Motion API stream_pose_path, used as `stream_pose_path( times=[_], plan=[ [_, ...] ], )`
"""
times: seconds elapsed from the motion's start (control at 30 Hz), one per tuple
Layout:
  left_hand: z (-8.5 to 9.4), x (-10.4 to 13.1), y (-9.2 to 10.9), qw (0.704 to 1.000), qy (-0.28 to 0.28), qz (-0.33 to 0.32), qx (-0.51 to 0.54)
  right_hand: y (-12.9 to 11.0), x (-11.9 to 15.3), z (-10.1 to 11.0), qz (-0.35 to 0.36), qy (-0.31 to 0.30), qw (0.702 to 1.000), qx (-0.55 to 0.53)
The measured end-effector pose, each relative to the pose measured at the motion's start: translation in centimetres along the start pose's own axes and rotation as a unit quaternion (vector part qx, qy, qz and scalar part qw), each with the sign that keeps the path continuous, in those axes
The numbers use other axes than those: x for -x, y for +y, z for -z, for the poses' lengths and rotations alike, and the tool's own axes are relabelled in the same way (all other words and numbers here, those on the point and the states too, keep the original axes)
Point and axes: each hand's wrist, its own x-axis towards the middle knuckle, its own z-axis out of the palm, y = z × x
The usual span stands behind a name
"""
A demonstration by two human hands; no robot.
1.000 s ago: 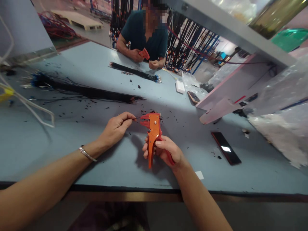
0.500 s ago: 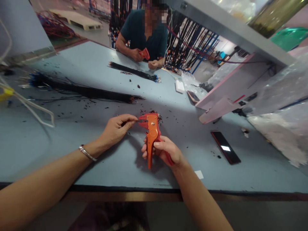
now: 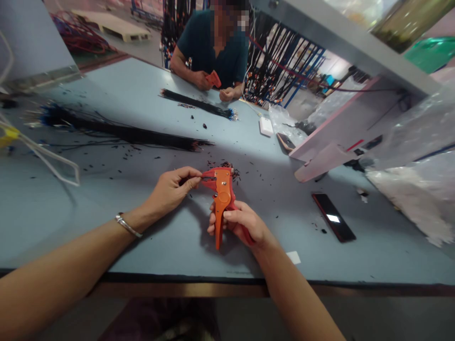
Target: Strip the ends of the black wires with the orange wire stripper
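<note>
My right hand (image 3: 243, 221) is wrapped round the handles of an orange and red wire stripper (image 3: 222, 199), held tilted over the table. Between the thumb and fingers of my left hand (image 3: 177, 184) is a thin black wire (image 3: 208, 178), its end at the stripper's red jaws. Most of the wire is hidden by the fingers. Small dark bits of insulation (image 3: 234, 171) lie heaped just behind the tool's head. Beyond my left hand stretches a long bundle of black wires (image 3: 142, 136) with blue ends at the left.
Across the table (image 3: 142, 255), a co-worker (image 3: 213, 52) holds a red tool beside a second wire bundle (image 3: 195, 103). A phone (image 3: 333, 217) lies at right, near a pinkish upright panel (image 3: 337, 121). A white wire frame (image 3: 53, 161) stands at left.
Both hands and the wire stripper have shifted very slightly left. The wire is still pinched at the jaws.
</note>
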Motion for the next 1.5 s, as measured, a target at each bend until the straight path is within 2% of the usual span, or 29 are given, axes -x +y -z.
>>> stream_pose_path(
  times=[0.53, 0.97, 1.5],
  plan=[
    [-0.16, 0.52, -0.01, 0.999, 0.023, -0.027, -0.036, -0.01, 0.12, -0.32, 0.007, 0.019, 1.0, 0.01],
    [-0.23, 0.73, 0.38, 0.998, 0.022, -0.032, -0.04, 0.34, -0.01, -0.17, 0.015, 0.005, 1.0, 0.014],
    [-0.02, 0.84, 0.35, 0.996, 0.016, -0.07, -0.057, 0.16, 0.32, -0.39, 0.03, 0.04, 0.998, 0.034]
  ],
)
